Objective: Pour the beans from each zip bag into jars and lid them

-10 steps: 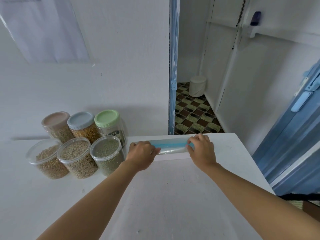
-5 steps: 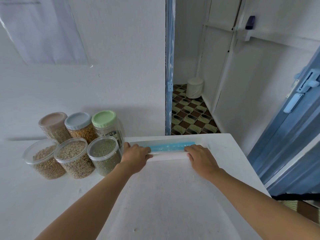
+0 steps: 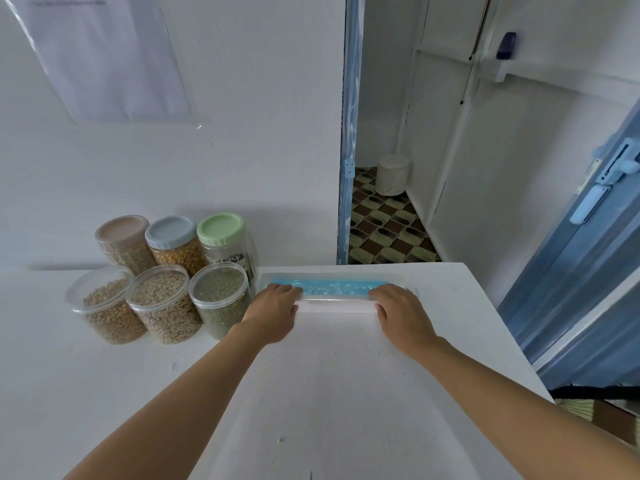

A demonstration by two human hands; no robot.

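A flat, empty clear zip bag (image 3: 332, 288) with a blue zip strip lies along the far edge of the white table (image 3: 329, 393). My left hand (image 3: 273, 315) rests on its left end and my right hand (image 3: 403, 315) on its right end, fingers laid over the blue strip and thumbs at the near edge. To the left stand several filled jars. The back row has a pink lid (image 3: 121, 226), a blue lid (image 3: 170, 231) and a green lid (image 3: 220, 228). The front row holds three clear-topped jars of beans (image 3: 162, 306).
A white wall rises behind the table, with a plastic-covered sheet (image 3: 104, 57) hanging on it. Beyond the table's far right corner an open doorway shows a tiled floor and a white bin (image 3: 391, 174). A blue door (image 3: 588, 237) stands at the right.
The bag was held up off the table between both hands. It has come down and now lies flat near the far edge with both hands on top of its ends.
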